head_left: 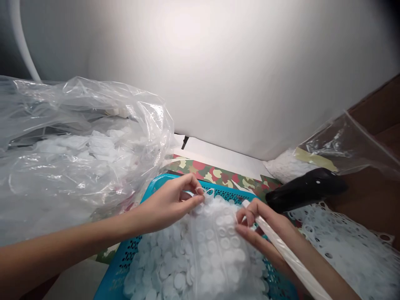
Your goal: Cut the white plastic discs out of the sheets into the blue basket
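A translucent white sheet with rows of round discs (218,250) lies tilted over a blue plastic basket (108,266). Many loose white discs (164,271) fill the basket beneath it. My left hand (176,202) is closed at the sheet's far edge, thumb and index finger pinching a thin white loop (210,192). At the right edge, the fingertips of my right hand (261,221) are pinched against the sheet. A long white stick (286,252), seemingly wrapped in glossy film, runs through that hand and along the forearm. What exactly sits between the right fingertips is partly hidden.
A large clear plastic bag (125,100) with white pieces inside spreads over the left. To the right are a black object (308,189), a heap of punched white sheet scraps (346,246) and a clear bag (334,141). Camouflage-patterned material (206,167) lies behind the basket.
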### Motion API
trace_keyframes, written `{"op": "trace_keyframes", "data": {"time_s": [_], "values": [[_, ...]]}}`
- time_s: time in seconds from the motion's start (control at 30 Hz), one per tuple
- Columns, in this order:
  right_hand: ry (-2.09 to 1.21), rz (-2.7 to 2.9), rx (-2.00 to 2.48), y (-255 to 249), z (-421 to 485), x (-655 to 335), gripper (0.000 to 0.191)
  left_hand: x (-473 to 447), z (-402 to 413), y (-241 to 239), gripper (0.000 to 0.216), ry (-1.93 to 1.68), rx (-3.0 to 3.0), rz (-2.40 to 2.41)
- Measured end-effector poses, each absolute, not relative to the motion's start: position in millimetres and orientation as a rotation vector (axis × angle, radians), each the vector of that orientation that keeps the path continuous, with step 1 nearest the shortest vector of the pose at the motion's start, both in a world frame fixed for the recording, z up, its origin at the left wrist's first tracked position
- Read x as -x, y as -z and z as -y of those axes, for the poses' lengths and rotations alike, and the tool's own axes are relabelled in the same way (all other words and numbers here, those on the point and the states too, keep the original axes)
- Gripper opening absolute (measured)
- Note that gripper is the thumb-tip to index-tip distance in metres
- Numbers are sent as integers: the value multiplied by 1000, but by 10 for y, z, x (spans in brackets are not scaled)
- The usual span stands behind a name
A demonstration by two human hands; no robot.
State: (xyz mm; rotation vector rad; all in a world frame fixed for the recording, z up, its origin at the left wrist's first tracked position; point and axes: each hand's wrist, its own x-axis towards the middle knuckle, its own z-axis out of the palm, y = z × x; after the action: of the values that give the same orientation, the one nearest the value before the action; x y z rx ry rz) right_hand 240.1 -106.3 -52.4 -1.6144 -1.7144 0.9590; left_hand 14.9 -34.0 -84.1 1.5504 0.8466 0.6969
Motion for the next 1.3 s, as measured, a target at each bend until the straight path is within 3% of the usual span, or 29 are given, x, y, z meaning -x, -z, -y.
{"op": "trace_keyframes", "data": {"time_s": [0.07,0.13,0.2,0.3,0.53,0.8,1.03,1.3], "values": [[-650,1916,1613,568,999,-2463,27,-151,334,887,11,-678,-1632,-846],[-546,2042,1516,583,986,-2491,29,-146,325,905,8,-693,-1715,-859],[-572,2101,1397,584,1011,-2472,30,-138,317,904,6,-707,-1802,-892],[-614,2092,1331,599,1042,-2389,13,-129,316,900,5,-701,-1922,-949],[-630,2086,1245,671,956,-2307,3,-121,328,937,28,-628,-2051,-941],[-580,2141,1163,685,929,-2397,22,-110,316,993,23,-701,-2146,-926],[-379,2128,1150,678,1025,-2374,20,-147,342,876,16,-813,-2049,-879],[-387,2257,998,732,1031,-2518,25,-155,337,895,19,-822,-2038,-861]]}}
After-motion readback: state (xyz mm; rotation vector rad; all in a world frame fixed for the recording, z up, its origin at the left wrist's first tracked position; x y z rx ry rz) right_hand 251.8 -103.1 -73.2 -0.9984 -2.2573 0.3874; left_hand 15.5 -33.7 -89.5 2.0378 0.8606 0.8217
